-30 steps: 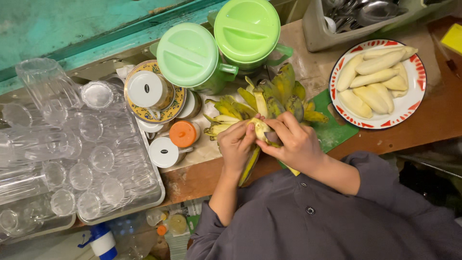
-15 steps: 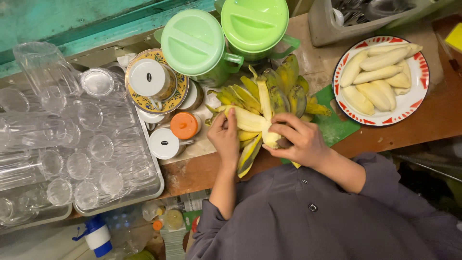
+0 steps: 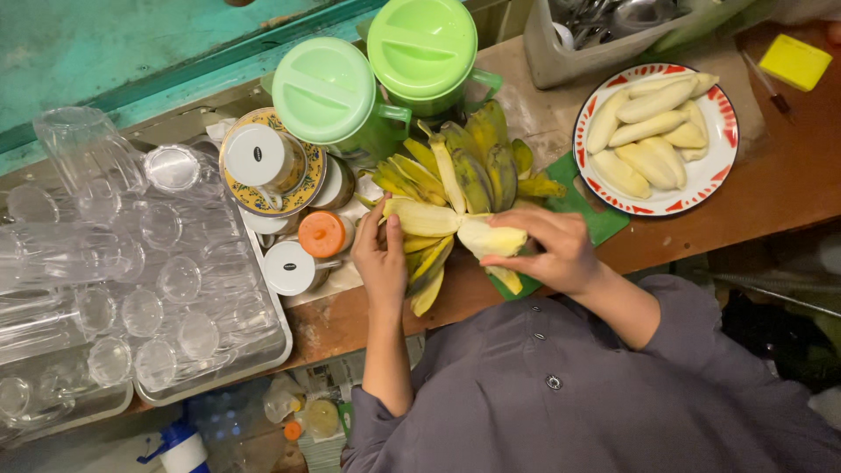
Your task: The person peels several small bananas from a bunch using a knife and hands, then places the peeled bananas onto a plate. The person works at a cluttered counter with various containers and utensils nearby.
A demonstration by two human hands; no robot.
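A single head-worn camera looks almost straight down from close above the wooden counter. The person's own grey-shirted torso fills the lower right of the frame, arms reaching up toward the centre. The counter's far edge runs along the top, tilted slightly.

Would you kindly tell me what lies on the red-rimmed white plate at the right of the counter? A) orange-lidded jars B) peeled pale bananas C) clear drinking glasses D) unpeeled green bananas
B: the red-rimmed plate holds several peeled bananas, pale and skinless, while the unpeeled bunch lies on the counter beside the green jugs, and the clear glasses stand in a tray at the far left.
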